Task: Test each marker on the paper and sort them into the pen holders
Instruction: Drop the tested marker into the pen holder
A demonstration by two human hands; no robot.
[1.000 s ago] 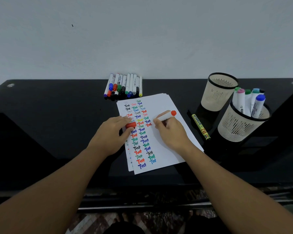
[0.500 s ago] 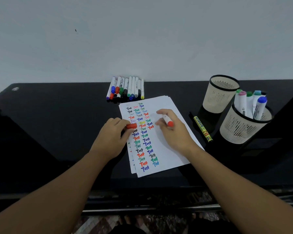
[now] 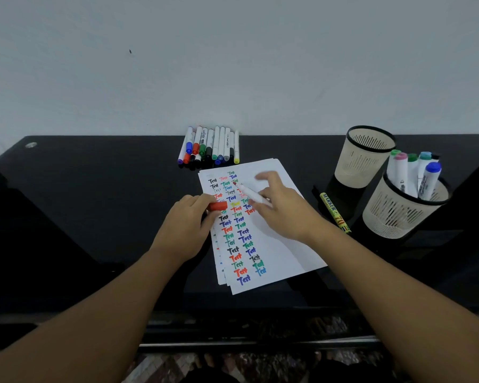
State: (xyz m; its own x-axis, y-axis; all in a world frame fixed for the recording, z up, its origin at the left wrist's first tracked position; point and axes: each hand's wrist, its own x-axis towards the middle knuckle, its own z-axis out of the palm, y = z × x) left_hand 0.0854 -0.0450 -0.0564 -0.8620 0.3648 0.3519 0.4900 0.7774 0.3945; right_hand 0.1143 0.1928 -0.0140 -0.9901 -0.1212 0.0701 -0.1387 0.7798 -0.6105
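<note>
Above the white paper sheet (image 3: 277, 244) on the tabletop, my right hand (image 3: 282, 208) grips the white red-tipped marker (image 3: 250, 193), left hand (image 3: 187, 228) pinching its red plastic cap (image 3: 217, 206); I should press lightly on blank space.

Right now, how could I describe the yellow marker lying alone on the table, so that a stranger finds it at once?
Look at the black table and find the white paper near its middle. Just right of the paper, before the two beige pen holders, one yellow marker lies flat by itself. Unlike the white markers, its body is yellow with printed letters.
</note>
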